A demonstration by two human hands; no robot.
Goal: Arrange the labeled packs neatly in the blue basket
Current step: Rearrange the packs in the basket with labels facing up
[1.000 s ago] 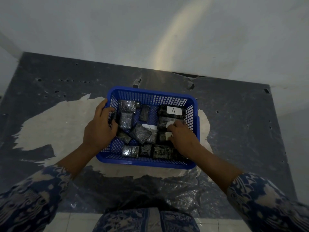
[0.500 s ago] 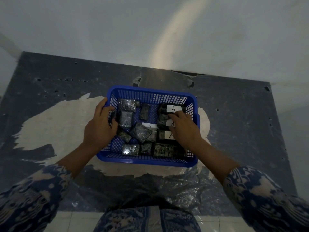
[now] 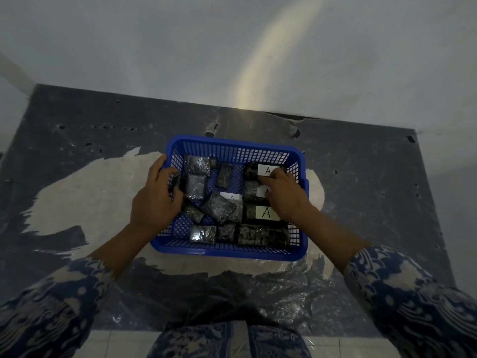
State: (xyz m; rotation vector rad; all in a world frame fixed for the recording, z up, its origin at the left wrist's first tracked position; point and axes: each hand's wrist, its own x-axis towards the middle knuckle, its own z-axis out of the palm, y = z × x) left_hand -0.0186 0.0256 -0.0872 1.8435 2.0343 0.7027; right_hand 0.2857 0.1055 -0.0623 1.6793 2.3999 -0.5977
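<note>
Since a second ago the right hand (image 3: 284, 193) has travelled from the middle of the basket up its right column, and its fingertips now rest on the farthest pack (image 3: 254, 169), beside its white "A" label (image 3: 267, 170). The worn dark table (image 3: 361, 189) carries the blue basket (image 3: 232, 148) near its middle, against the pale wall. The left hand (image 3: 154, 197) is curled over the basket's left rim, probably to steady it while the packs are nudged. Inside, the right column looks ordered: three labelled packs lie in a line, the nearest label (image 3: 267, 212) fully showing, the middle one partly under the hand. The right fingers are bent, pressing or pinching the far pack; I cannot tell which. The loose packs on the left (image 3: 218, 210) lie tilted and overlapping, seemingly not yet sorted.
</note>
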